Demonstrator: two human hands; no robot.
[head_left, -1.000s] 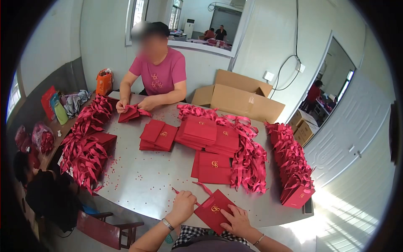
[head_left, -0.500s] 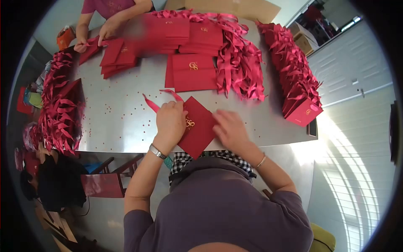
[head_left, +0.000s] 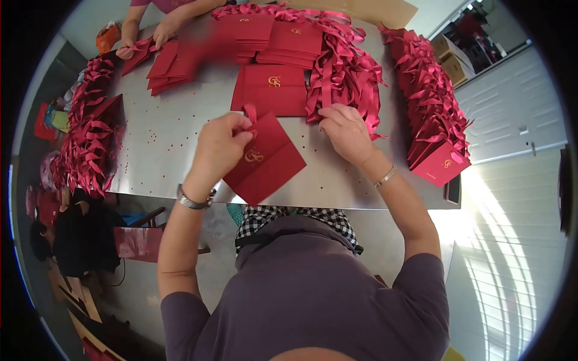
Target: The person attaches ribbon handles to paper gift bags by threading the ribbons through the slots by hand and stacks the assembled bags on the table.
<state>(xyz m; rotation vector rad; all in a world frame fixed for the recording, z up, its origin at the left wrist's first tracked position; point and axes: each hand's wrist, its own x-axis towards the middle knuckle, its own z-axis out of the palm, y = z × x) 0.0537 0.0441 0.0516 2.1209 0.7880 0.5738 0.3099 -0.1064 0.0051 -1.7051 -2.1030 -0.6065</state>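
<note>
My left hand (head_left: 221, 144) pinches the upper corner of a flat red paper gift bag (head_left: 270, 162), where a short end of pink-red ribbon (head_left: 250, 113) stands up. The bag is tilted over the table's near edge and carries a gold logo. My right hand (head_left: 348, 132) is at the lower end of a heap of loose ribbons (head_left: 349, 78), its fingers curled together on a ribbon. Just beyond the held bag, flat red bags (head_left: 274, 90) with gold logos lie on the table.
More stacked bags (head_left: 292, 45) lie at the back of the metal table (head_left: 180, 150). Rows of bags with ribbons stand at the left (head_left: 90, 132) and right (head_left: 430, 102). Small red dots are scattered about. Across the table, a co-worker's hands (head_left: 162, 33) handle a bag.
My right hand has left the bag and moved up to the ribbon heap. My left hand has shifted left with the bag, now pinching its ribboned corner.
</note>
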